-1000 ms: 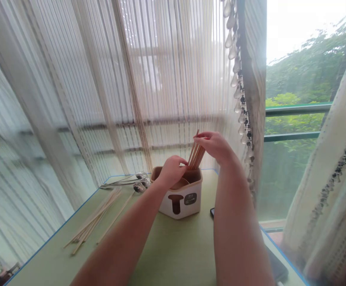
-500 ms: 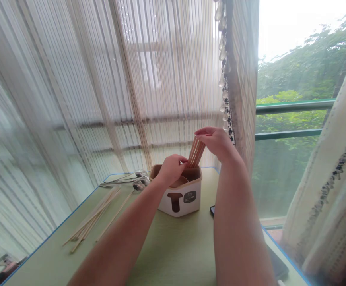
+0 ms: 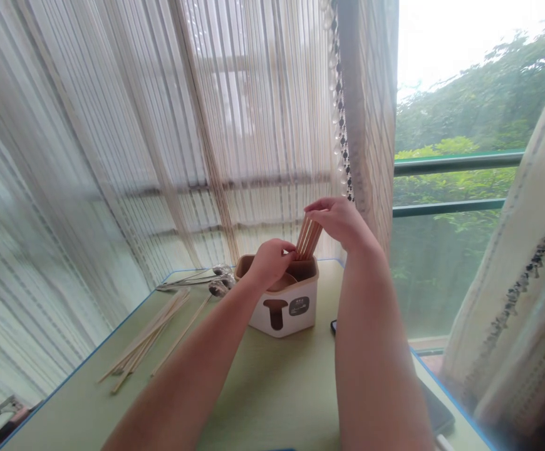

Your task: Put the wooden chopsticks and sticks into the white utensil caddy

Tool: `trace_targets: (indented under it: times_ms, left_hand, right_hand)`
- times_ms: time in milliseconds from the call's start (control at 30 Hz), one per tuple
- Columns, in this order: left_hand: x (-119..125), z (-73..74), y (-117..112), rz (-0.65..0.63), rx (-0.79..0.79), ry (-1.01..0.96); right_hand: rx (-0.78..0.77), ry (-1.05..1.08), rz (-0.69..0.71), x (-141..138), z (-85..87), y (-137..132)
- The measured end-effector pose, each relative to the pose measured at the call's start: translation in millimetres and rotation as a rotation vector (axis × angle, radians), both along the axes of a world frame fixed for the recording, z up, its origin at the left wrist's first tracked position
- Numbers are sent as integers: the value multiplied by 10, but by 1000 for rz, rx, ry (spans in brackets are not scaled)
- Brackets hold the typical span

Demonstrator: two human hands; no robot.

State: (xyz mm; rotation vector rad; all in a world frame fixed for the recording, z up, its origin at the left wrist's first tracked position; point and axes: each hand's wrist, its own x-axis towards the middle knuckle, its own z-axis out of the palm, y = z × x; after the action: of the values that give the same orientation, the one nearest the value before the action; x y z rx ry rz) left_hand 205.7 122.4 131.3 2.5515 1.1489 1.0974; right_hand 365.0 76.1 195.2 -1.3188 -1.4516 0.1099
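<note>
The right hand is clasped round slim reddish-brown wooden chopsticks slanting at the rear of a white, brown-rimmed plastic caddy, near the pale green table's far edge. The left hand half-curls beside them, hold unclear. A loosened right grip could splay them.

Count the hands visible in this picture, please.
2: the left hand over the white container, and the right hand at the upper ends of the brown sticks.

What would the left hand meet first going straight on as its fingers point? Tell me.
Most likely the brown sticks in the right hand, right by the left hand; whether they touch is unclear.
</note>
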Motion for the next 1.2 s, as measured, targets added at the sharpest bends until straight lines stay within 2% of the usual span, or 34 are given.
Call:
trace_targets:
  times_ms: [200,400,533,1200]
  left_hand:
    - [-8,8,11,-11,0,19]
    - [7,-4,24,-55,100,100]
    - [14,-4,20,-53,116,111]
    - [-2,2,0,-43,53,63]
  right_hand:
    - [-9,-1,-11,-17,12,-20]
    - [-8,94,34,-39,-2,-3]
    - [-26,70,31,-51,2,-26]
    - [-30,25,53,-73,7,-18]
